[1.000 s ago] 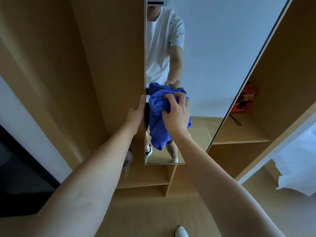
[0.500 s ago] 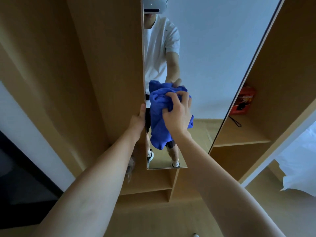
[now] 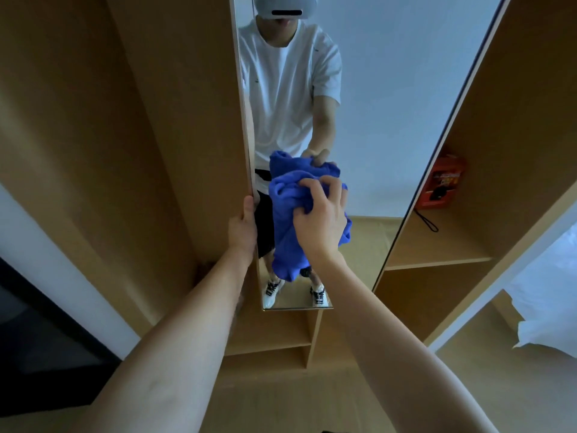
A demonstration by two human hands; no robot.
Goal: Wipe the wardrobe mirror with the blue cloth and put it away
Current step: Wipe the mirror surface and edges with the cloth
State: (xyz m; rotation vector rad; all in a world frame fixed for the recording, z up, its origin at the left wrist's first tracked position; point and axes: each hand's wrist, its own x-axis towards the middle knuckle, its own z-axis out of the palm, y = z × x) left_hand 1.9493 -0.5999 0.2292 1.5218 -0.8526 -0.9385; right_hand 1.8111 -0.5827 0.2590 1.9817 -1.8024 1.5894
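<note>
Blue cloth (image 3: 288, 232) is bunched in the right hand (image 3: 321, 220), whose fingers are curled into its folds, and it is pressed flat against the glass of the mirror (image 3: 374, 120) in the lower half of the pane, nearer the mirror's left edge than its right. A loose tail of the cloth hangs below the hand, toward the mirror's bottom edge. The mirror's left edge is gripped by the left hand (image 3: 243, 228), thumb on the front and the remaining fingers hidden behind the wooden door panel (image 3: 175, 120), so the door appears to be steadied while it is rubbed. The wiping step is judged to be in hand, not the putting away: the cloth is on the glass and nothing suggests it is being carried off. How much of the pane has already been covered cannot be told from the glass itself. For the next move, firm pressure and a stroke across the unwiped parts are called for, probably the tall upper stretch and the right edge, with the door kept braced. An open shelf (image 3: 437, 245) with a red box (image 3: 443, 185) stands to the right of the mirror; whether the cloth belongs there is not shown.
</note>
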